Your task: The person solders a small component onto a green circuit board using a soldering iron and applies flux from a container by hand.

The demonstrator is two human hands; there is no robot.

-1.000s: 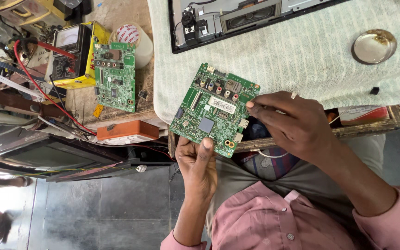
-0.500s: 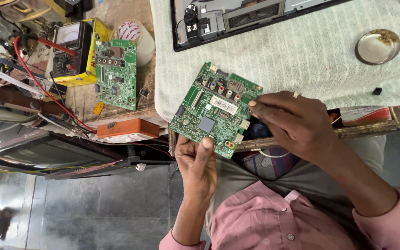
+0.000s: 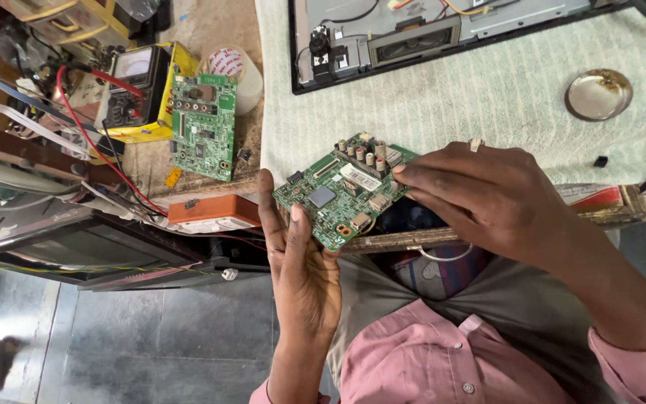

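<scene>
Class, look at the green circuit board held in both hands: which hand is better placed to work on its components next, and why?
Probably the right hand: its fingertips already touch the circuit board at its component edge, while the left hand grips it from below as support.

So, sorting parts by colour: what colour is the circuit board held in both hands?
Green, with a grey square chip; the circuit board shows best in the head view.

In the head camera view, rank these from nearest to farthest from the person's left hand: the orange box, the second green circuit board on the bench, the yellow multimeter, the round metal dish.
1. orange box: just beside the left hand, at the bench edge.
2. second green circuit board: up on the bench, beyond the box.
3. yellow multimeter: farther up, beside that board.
4. round metal dish: far across the cloth, on the opposite side.
</scene>
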